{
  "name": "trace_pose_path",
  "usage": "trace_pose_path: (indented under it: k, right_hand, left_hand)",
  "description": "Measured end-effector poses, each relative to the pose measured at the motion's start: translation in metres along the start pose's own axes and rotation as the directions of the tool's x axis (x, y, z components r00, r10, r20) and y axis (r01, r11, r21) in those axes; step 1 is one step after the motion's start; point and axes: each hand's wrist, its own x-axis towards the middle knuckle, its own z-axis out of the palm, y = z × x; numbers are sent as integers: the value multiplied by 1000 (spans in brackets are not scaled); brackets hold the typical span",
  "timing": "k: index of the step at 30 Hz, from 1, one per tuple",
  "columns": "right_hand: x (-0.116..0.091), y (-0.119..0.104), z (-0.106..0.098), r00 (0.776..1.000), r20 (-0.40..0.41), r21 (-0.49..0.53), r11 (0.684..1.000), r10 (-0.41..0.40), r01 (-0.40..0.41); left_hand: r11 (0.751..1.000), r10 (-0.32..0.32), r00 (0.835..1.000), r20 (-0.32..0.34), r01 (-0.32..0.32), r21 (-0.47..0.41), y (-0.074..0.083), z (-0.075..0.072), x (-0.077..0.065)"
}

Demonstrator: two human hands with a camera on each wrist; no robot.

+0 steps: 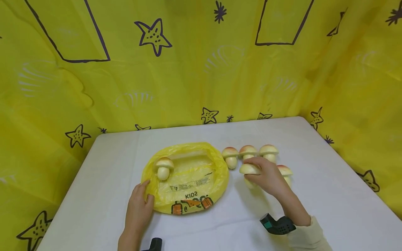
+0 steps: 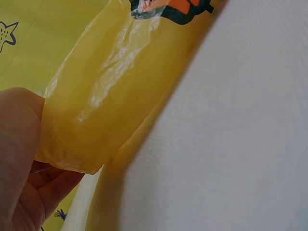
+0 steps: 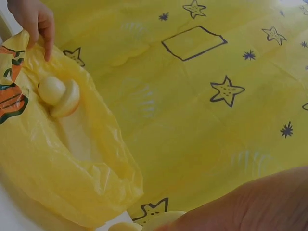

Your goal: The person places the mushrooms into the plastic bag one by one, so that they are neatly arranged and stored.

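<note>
Head view first, and the right hand [image 1: 268, 176] has a toy mushroom [image 1: 250, 169] gripped by its cap over the table's [image 1: 88, 202] right half: cap to the far edge, stem to the near side, long axis running between. Just beyond, a row of three mushrooms [image 1: 230, 162] points the same way; a fourth mushroom [image 1: 285, 170] shows past the hand, towards the right edge. Left of them gapes the yellow plastic bag [image 1: 222, 170], long axis left to right, and in its left end is a bagged mushroom [image 1: 163, 170], stem to the near side. The left hand [image 1: 139, 205] is at the bag's left rim.

Over to the left wrist: thumb and fingers pinch the bag's edge between them.

Right wrist now: the bagged mushroom lies aslant, stem towards the bag's printed side; the gripped one is mostly cut off at the bottom.
</note>
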Motion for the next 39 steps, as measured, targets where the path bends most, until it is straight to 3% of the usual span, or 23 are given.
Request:
trace_pose_path:
  k: [15,26,39]
  right_hand:
    - [7,-17,12,997,12,46,996,-77,76]
    - [9,-29,25,997,44,98,994,-55,51]
    - [19,-46,42,993,76,143,987,-88,76]
  left_hand:
    - [1000,12,1000,-2,-12,7,-2,-1,1]
    - [1000,-13,1000,21,13,3,0,-2,0]
    - [1000,-10,1000,18,10,1,-1,-1,0]
